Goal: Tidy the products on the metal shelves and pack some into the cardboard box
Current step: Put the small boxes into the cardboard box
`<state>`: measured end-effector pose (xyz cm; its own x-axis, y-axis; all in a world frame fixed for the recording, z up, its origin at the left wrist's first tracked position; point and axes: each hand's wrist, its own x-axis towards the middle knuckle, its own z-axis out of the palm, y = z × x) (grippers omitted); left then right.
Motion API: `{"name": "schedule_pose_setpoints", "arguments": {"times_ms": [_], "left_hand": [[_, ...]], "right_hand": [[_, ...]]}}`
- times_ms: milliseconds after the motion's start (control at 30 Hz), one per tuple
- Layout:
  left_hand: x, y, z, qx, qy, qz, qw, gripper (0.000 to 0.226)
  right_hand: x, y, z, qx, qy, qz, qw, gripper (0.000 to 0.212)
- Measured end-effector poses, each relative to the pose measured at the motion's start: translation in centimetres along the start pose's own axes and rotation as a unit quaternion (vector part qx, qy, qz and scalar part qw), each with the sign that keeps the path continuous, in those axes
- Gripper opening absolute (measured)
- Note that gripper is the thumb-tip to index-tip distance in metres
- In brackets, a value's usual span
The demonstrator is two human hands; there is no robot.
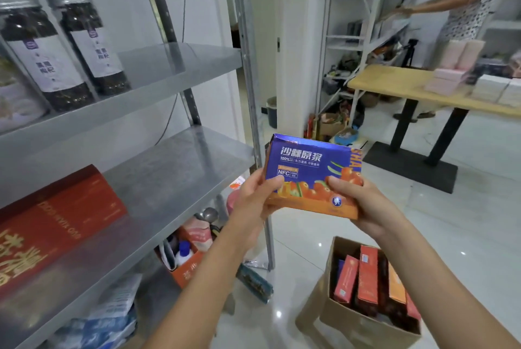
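The metal shelves (169, 157) filled everything to the left of the grip, their bare steel boards running from above the hands down past them. On the lower board, well to the left of and below the grip, lay a large red gift box (56, 221). Far above and to the left stood two dark jars (48, 52) with white labels.

The cardboard box (363, 327) sat open on the floor, below the grip and slightly to its right. It already held several red and orange cartons (368, 275) standing on end, packed close together.

A blue and orange product carton (310, 168) was held up in the air between shelf and box, its printed face toward the camera. The left hand (253, 202) gripped its lower left corner and the right hand (363, 205) its lower right corner, each thumb pressed on the front face and the fingers curled behind.

The risk probably lay in the fit. The box below looked nearly full, so a broad, flat carton pushed in could jam against the upright ones, tip them or dent its own thin walls. With the carton held only by its lower corners, its top edge was free and could swing or slip if either thumb eased off above the box.
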<state>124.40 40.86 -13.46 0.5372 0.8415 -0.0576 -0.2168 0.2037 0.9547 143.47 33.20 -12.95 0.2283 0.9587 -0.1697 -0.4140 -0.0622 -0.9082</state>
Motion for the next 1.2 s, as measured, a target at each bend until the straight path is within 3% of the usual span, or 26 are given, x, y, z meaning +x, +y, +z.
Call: {"name": "schedule_pose_setpoints", "arguments": {"times_ms": [133, 233, 300, 433, 500, 567, 600, 633, 700, 800, 933, 1000, 1033, 1067, 1133, 1167, 1200], "left_hand": [[1.6, 0.1, 0.3, 0.014, 0.068, -0.061, 0.996, 0.024], [2.4, 0.4, 0.7, -0.005, 0.101, -0.139, 0.985, 0.035], [3.0, 0.2, 1.1, -0.006, 0.113, -0.19, 0.975, 0.04], [3.6, 0.1, 2.0, 0.011, 0.101, -0.225, 0.969, 0.027], [4.0, -0.1, 2.3, 0.04, 0.102, -0.217, 0.97, 0.029], [4.7, -0.7, 2.3, 0.219, 0.108, -0.155, 0.957, 0.043], [4.9, -0.9, 2.4, 0.339, 0.111, -0.101, 0.929, 0.048], [4.9, -1.0, 2.7, 0.383, 0.106, -0.038, 0.917, 0.049], [3.9, -1.0, 4.0, 0.338, 0.014, 0.029, 0.94, 0.043], [3.6, -2.1, 5.7, 0.347, -0.096, 0.018, 0.933, 0.051], [4.2, -3.6, 5.6, 0.228, -0.065, -0.005, 0.972, 0.057], [4.3, -3.7, 4.5, 0.217, -0.069, 0.011, 0.974, 0.039], [4.4, -3.7, 3.9, 0.222, -0.082, 0.009, 0.972, 0.033], [4.5, -3.7, 3.1, 0.212, -0.109, 0.002, 0.971, 0.033], [4.6, -3.8, 1.6, 0.174, -0.165, -0.007, 0.971, 0.05], [4.5, -3.6, 1.0, 0.156, -0.193, -0.015, 0.969, 0.058], [4.5, -3.5, 0.6, 0.156, -0.216, -0.021, 0.963, 0.061]], "right_hand": [[-0.1, -0.2, -0.1, 0.006, 0.042, 0.068, 0.997, 0.04], [-0.3, -1.1, -1.0, 0.006, 0.054, 0.137, 0.989, 0.028], [-0.4, -1.7, -1.6, 0.024, 0.074, 0.178, 0.981, 0.028], [0.0, -1.8, -2.3, 0.045, 0.115, 0.206, 0.971, 0.031], [0.1, -1.5, -2.4, 0.053, 0.13, 0.188, 0.972, 0.028], [0.4, -0.9, -2.4, 0.021, 0.146, 0.131, 0.98, 0.025], [0.6, -0.5, -2.2, -0.007, 0.16, 0.086, 0.983, 0.028], [0.6, -0.1, -2.0, -0.037, 0.173, 0.041, 0.983, 0.033], [0.5, 0.2, -1.2, -0.08, 0.187, -0.029, 0.979, 0.039], [-0.5, 0.1, 0.5, -0.131, 0.158, -0.074, 0.976, 0.022], [-1.7, 0.4, 1.4, -0.187, 0.125, -0.084, 0.971, 0.032], [-1.8, 0.5, 0.7, -0.175, 0.114, -0.096, 0.973, 0.025], [-1.7, 0.7, -0.1, -0.213, 0.131, -0.111, 0.962, 0.016], [-1.6, 0.7, -0.9, -0.291, 0.158, -0.133, 0.934, 0.025], [-0.9, 1.0, -3.2, -0.474, 0.183, -0.2, 0.837, 0.084], [-0.5, 1.0, -4.4, -0.541, 0.155, -0.225, 0.795, 0.101], [-0.3, 0.8, -5.3, -0.576, 0.11, -0.23, 0.776, 0.104]]}}
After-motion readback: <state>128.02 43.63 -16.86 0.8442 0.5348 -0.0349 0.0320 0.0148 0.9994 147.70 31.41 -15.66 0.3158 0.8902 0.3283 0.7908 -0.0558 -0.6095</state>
